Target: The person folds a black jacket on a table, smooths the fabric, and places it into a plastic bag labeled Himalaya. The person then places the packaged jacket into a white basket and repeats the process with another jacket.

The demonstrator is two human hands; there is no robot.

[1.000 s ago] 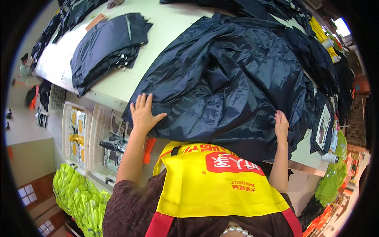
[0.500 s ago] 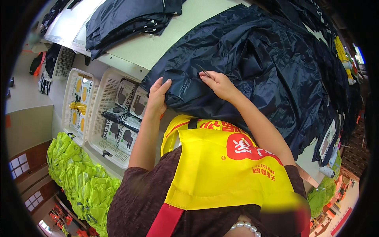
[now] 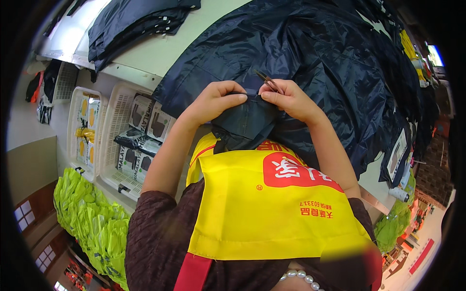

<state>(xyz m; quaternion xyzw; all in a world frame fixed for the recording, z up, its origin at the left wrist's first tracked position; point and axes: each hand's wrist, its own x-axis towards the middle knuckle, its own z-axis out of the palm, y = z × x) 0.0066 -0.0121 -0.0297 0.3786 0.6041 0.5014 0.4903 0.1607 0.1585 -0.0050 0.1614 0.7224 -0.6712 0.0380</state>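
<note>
A dark navy, glossy garment [image 3: 323, 58] spreads in folds over the work table and hangs down at its near edge. My left hand [image 3: 218, 101] pinches a hemmed edge of it between thumb and fingers. Close by on the right, my right hand [image 3: 293, 99] is closed around a small pair of thread snips [image 3: 266, 78], its pointed tips up and to the left. The right thumb and fingertips also meet the same fabric edge, stretched between both hands. A seamed flap of the garment [image 3: 245, 119] drops below them toward my yellow apron [image 3: 262, 208].
Folded dark garments [image 3: 131, 31] lie on the table [image 3: 187, 48] at the far left. Two white baskets [image 3: 108, 140] with packaged goods stand left of it. Bright yellow-green garments [image 3: 90, 223] are heaped at lower left. A thread spool [image 3: 399, 194] sits by the right edge.
Both hands have come up closer together, lifting the garment's edge between them. The thread snips have moved with my right hand, and the view has shifted slightly.
</note>
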